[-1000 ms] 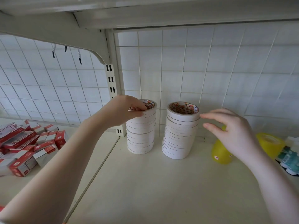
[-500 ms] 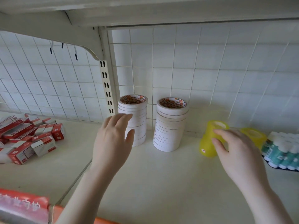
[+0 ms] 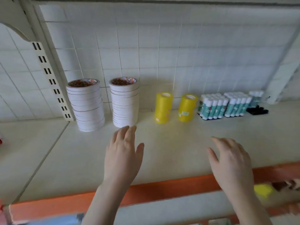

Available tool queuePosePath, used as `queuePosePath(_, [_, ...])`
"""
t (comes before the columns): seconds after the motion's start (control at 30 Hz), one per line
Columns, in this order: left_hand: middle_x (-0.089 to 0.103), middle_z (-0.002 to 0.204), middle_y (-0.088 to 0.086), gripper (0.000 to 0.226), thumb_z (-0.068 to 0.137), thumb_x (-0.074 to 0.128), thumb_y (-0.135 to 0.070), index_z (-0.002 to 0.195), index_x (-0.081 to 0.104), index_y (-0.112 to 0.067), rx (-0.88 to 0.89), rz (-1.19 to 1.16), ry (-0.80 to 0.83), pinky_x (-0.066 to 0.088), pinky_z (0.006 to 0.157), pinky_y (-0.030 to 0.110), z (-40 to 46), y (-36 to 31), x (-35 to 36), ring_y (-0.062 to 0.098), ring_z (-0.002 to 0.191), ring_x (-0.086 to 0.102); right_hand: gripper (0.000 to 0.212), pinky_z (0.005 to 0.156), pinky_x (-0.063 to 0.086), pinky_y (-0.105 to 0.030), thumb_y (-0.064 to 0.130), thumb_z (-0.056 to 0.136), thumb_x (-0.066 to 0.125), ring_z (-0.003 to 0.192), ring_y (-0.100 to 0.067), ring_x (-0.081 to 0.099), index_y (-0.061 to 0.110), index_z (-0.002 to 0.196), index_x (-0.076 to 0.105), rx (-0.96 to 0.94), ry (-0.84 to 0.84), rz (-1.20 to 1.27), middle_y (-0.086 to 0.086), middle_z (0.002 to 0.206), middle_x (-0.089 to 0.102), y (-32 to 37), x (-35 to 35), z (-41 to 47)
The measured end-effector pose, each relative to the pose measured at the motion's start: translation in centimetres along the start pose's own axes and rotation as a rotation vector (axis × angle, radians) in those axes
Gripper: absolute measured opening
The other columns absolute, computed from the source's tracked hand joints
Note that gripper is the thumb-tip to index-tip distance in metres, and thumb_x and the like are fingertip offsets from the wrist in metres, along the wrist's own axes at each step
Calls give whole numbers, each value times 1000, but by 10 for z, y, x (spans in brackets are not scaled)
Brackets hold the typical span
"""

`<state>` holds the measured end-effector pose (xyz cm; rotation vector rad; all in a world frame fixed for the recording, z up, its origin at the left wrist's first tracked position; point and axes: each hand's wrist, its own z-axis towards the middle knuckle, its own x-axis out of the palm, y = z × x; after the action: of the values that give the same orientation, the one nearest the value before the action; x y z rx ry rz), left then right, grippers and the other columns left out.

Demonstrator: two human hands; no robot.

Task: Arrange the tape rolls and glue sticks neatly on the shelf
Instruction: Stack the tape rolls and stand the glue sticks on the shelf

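Along the back edge of the cream shelf (image 3: 162,151), against the white wire-grid back panel (image 3: 146,46), stand two stacks of white tape rolls: the left stack (image 3: 86,105) near the slotted upright (image 3: 52,82), the right stack (image 3: 125,102) just beside it. Further right stand two upright yellow tape rolls (image 3: 163,108), apart from each other, then two blocks of white-capped teal glue sticks (image 3: 212,106) near the back right corner, with a small black object (image 3: 257,109) beside them. The left hand (image 3: 123,158) hovers over the shelf, fingers straight and holding nothing. The right hand (image 3: 230,163) hovers near the orange front edge (image 3: 162,190), fingers spread and empty.
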<state>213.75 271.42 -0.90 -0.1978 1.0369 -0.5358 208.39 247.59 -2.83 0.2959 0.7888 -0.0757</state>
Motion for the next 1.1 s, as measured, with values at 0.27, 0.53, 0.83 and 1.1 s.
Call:
queuePosePath(0.27, [55, 127, 12, 51, 79, 70, -20, 127, 56, -9, 158, -101, 110, 43, 92, 45, -2, -114, 50, 34, 120, 48, 28, 71, 50, -45, 11, 74, 76, 82, -38, 61, 4, 100, 68, 188, -65, -96, -16, 87, 65, -110, -45, -8])
queuePosePath(0.53, [45, 139, 3, 51, 87, 60, -27, 135, 46, -18, 264, -190, 185, 36, 99, 38, -19, -314, 146, 24, 129, 36, 31, 73, 53, -45, 18, 79, 70, 87, -31, 62, 7, 107, 66, 306, -59, -158, -12, 97, 65, -311, -104, -9])
queuePosePath(0.83, [41, 141, 1, 52, 89, 56, -28, 138, 41, -20, 323, -275, 290, 32, 103, 34, -28, -574, 254, 21, 131, 33, 24, 67, 52, -39, 16, 74, 75, 82, -31, 63, 10, 96, 68, 309, -53, -277, -10, 89, 65, -564, -166, 43])
queuePosePath(1.1, [47, 137, 2, 48, 88, 59, -24, 134, 48, -18, 360, -279, 266, 36, 100, 35, 4, -712, 355, 23, 126, 39, 22, 80, 51, -42, 23, 86, 63, 94, -25, 60, 14, 106, 64, 363, -38, -203, -6, 100, 63, -729, -155, 97])
